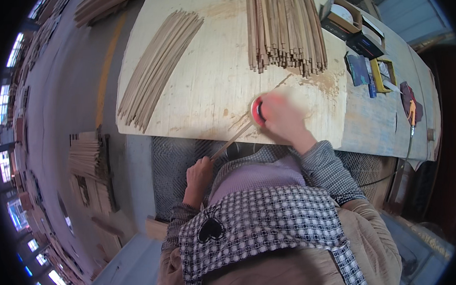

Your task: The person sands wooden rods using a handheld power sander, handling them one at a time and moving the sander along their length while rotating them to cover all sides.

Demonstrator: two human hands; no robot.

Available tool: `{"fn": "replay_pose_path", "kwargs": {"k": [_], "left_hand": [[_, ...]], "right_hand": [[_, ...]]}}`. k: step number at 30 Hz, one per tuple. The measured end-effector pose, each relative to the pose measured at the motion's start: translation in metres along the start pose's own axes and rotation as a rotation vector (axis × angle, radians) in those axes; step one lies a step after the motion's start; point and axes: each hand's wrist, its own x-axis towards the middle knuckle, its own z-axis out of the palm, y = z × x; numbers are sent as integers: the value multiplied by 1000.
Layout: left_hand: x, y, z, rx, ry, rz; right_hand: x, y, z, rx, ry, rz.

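Wooden strip (233,140): thin, light, springy, breakable; crosses board (204,91) near edge | left hand (199,176): closed on strip's lower end | right hand (284,119): blurred, presses red round tool (258,112) on strip; finger spread indeterminate | grip near ends.

My right hand (281,115) is smeared by motion blur, so I cannot make out my fingers or how they grip the red round thing (258,112), most of which my hand hides. My left hand (198,174) covers the near end of the thin wooden strip (233,140). The bundle of wooden strips (283,24) runs off the top edge.
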Motion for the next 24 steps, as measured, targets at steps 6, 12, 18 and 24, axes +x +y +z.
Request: {"fn": "replay_pose_path", "kwargs": {"k": [6,12,18,24], "left_hand": [[5,10,-8,-30,-65,-10],[3,12,-10,-68,-138,-50],[10,9,-10,-59,-145,-19],[10,5,-8,-43,-118,4]], "right_hand": [[-21,-91,7,153,-219,-253],[-30,-76,-2,84,-185,-263],[-24,-15,-30,6,-14,18],[-17,14,-75,-38,-26,64]]}}
